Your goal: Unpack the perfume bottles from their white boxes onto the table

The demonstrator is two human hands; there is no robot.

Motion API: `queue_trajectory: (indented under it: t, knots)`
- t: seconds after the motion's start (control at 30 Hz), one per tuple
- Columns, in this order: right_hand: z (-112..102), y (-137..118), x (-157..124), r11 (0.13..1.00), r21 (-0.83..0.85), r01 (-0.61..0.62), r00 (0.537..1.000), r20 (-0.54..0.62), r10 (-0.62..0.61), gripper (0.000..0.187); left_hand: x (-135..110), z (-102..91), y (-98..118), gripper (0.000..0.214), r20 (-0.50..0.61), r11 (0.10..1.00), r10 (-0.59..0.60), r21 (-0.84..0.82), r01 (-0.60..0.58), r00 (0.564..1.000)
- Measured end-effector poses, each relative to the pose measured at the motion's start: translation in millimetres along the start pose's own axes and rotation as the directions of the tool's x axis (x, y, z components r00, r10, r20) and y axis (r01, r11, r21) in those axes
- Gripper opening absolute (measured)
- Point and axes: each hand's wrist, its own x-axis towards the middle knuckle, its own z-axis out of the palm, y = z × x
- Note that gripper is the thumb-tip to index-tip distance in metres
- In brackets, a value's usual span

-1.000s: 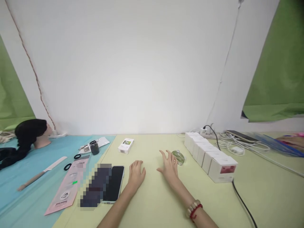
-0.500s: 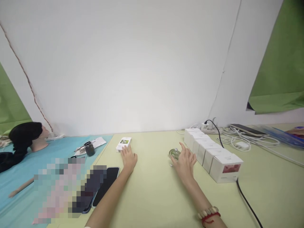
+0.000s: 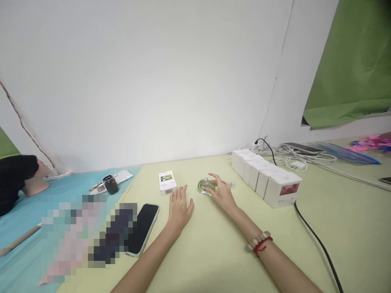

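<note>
My left hand (image 3: 179, 207) lies flat on the pale yellow-green table (image 3: 214, 252), fingers spread, holding nothing. Its fingertips end just short of a small white box (image 3: 167, 182) with a green picture and a barcode. My right hand (image 3: 222, 192) rests beside a small clear glass object (image 3: 205, 186) with green inside; its fingers touch the right side of the object and curl loosely over it. A beaded and red-string bracelet (image 3: 259, 243) is on my right wrist.
A row of white boxes (image 3: 265, 179) stands to the right, with a black cable (image 3: 317, 240) running past them. A black phone (image 3: 143, 228) lies at the left. On the blue cloth (image 3: 36, 203) are a dark jar (image 3: 110, 184) and a mannequin head (image 3: 18, 179). White cables (image 3: 293, 156) lie at the back right.
My left hand has drawn back from the small white box and lies flat. My right hand has moved onto the glass object, which now lies nearer the table's middle. The view shifted.
</note>
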Motion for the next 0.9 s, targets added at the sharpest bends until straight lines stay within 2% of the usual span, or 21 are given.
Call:
queue_trajectory:
  t: [0.17, 0.27, 0.33, 0.4, 0.5, 0.53, 0.7, 0.9]
  knots:
    - [14, -29, -11, 0.945, 0.328, 0.0, 0.986, 0.155, -0.054, 0.051, -14, -12.0, 17, 0.054, 0.057, 0.995, 0.01, -0.103, -0.005, 0.998]
    - [20, -44, -19, 0.913, 0.409, -0.014, 0.966, 0.241, -0.093, 0.052, -15, -15.2, 16, 0.069, 0.077, 0.99, -0.047, -0.132, 0.057, 0.996]
    - [23, -50, -23, 0.913, 0.409, -0.005, 0.955, 0.273, -0.118, 0.05, -15, -16.3, 12, 0.076, 0.117, 0.992, -0.1, -0.069, 0.109, 0.988]
    - [26, -53, -26, 0.926, 0.377, 0.015, 0.952, 0.279, -0.129, 0.049, -16, -17.7, 4, 0.077, 0.164, 0.979, -0.195, 0.097, 0.18, 0.967]
    - [27, -53, -29, 0.957, 0.289, 0.027, 0.956, 0.273, -0.11, 0.049, -17, -21.2, -15, 0.067, 0.186, 0.861, -0.405, 0.405, 0.306, 0.895]
    - [27, -52, -29, 0.965, 0.261, 0.029, 0.956, 0.275, -0.103, 0.049, -17, -22.7, -22, 0.064, 0.177, 0.827, -0.452, 0.45, 0.336, 0.875]
    - [24, -54, -30, 0.979, 0.197, 0.057, 0.952, 0.284, -0.112, 0.047, -15, -26.7, -55, 0.055, 0.116, 0.742, -0.554, 0.516, 0.427, 0.824]
    - [21, -58, -34, 0.979, 0.188, 0.074, 0.956, 0.266, -0.123, 0.046, -15, -23.3, -59, 0.055, 0.097, 0.717, -0.57, 0.543, 0.437, 0.816]
